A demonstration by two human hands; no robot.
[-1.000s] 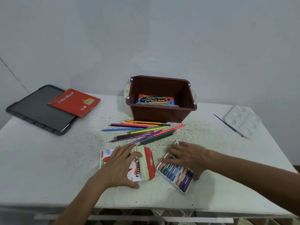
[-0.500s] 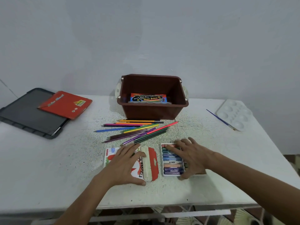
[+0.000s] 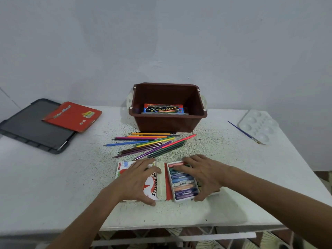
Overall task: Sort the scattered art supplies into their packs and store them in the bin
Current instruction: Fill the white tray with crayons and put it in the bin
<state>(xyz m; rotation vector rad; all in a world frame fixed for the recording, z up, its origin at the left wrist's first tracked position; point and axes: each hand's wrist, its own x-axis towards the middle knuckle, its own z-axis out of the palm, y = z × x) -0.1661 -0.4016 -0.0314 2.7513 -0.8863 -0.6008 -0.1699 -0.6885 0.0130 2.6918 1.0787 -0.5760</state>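
My left hand [image 3: 138, 180] lies over the oil pastels pack [image 3: 155, 190], with fingers at its far edge and thumb hooked on its near edge. Right beside the pack's open flap sits the white tray of oil pastels [image 3: 182, 186]. My right hand [image 3: 204, 175] spans the tray, fingers across the far pastels and thumb at the near end. Several coloured pencils [image 3: 152, 144] lie loose between the pack and the brown bin [image 3: 168, 124]. A water colour box [image 3: 163, 109] lies inside the bin.
A red pencil pack [image 3: 73, 115] rests on a black tray [image 3: 30, 128] at the back left. A white paint palette [image 3: 258, 124] and a blue brush [image 3: 246, 133] lie at the back right. The table's front edge is close below my hands.
My right hand turned the pastel tray from a slant to straight and slid it left against the pack's open flap. My left hand stayed on the pack.
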